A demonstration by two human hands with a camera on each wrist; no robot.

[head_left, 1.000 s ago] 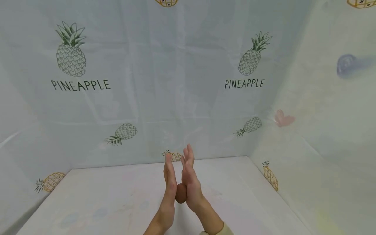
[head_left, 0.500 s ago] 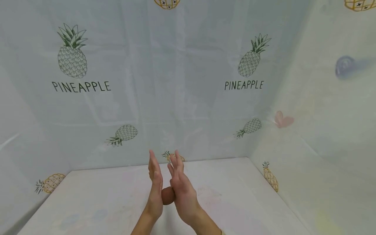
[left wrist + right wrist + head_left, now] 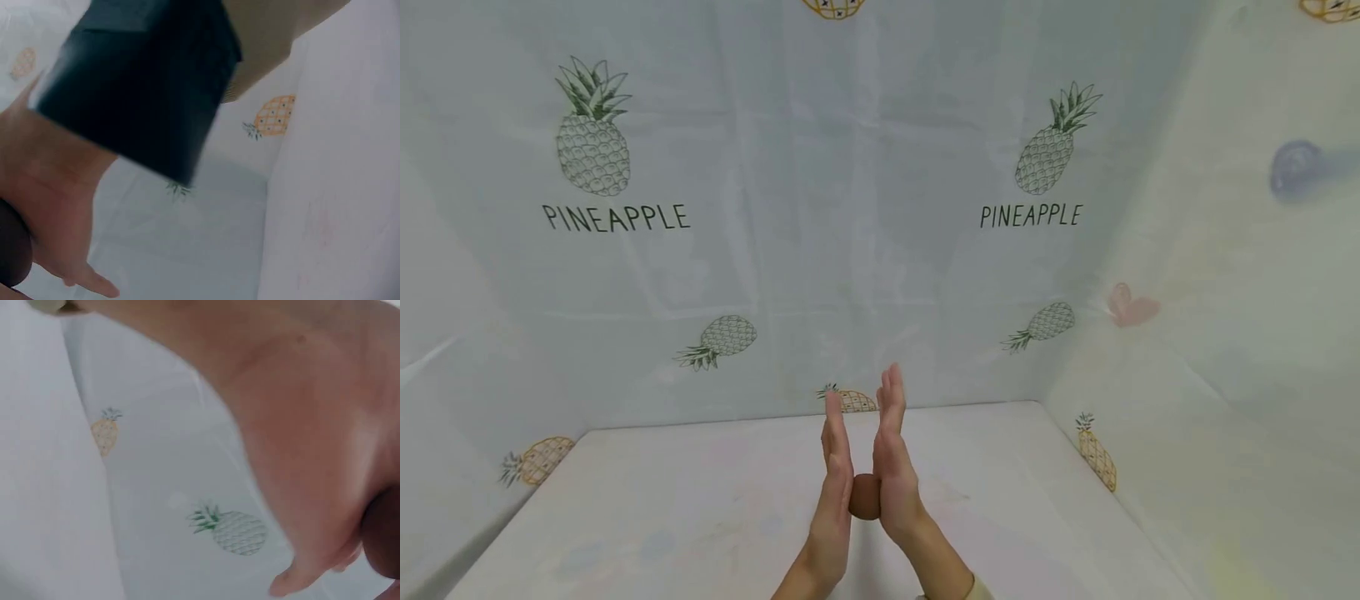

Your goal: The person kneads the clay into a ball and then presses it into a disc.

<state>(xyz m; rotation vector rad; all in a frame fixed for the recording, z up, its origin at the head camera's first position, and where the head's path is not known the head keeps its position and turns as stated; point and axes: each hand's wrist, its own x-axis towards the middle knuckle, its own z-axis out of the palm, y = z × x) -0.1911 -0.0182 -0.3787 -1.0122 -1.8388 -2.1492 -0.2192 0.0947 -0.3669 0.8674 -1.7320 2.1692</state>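
Between two upright palms sits a smooth brown ball [image 3: 865, 497], small and round. My left hand [image 3: 835, 483] presses it from the left with straight fingers pointing up and away. From the other side the flat palm of my right hand [image 3: 897, 479] touches it, fingers likewise straight. The palms stand apart by the ball's width, above the white tabletop. In the left wrist view the brown ball [image 3: 12, 247] is cut off at the left edge. The right wrist view catches part of the ball [image 3: 384, 531] against a palm.
A white tabletop [image 3: 700, 500] with faint coloured smudges lies beneath. Pale pineapple-printed sheeting [image 3: 850, 208] rises behind it and along both sides. A dark block-shaped object [image 3: 144, 87] and a beige sleeve [image 3: 262, 44] fill the upper left wrist view.
Both hands and the ball shifted left and slightly apart half a second ago, then came back right. The palms now stand more closely parallel, with the ball still between them.
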